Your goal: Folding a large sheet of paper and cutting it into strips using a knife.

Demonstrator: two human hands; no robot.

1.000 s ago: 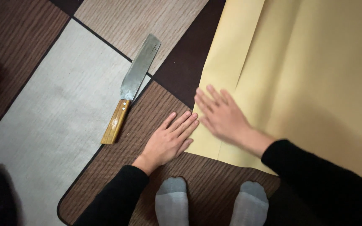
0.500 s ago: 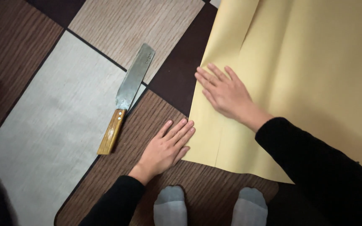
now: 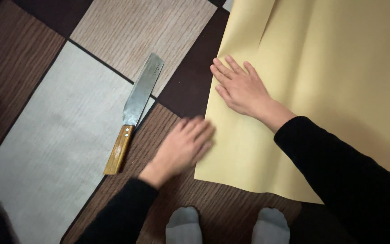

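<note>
Right hand (image 3: 242, 88) lies flat, fingers spread, on the yellow paper sheet (image 3: 339, 90) on the patterned floor (image 3: 46, 135); left hand (image 3: 183, 147), empty and blurred, risks brushing the nearby knife (image 3: 134, 110).

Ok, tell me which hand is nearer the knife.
Left. The left hand lies flat on the floor just right of the knife handle; the right hand rests farther right, on the yellow paper.

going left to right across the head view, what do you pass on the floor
knife → left hand → right hand → the wide spread of yellow paper
</note>
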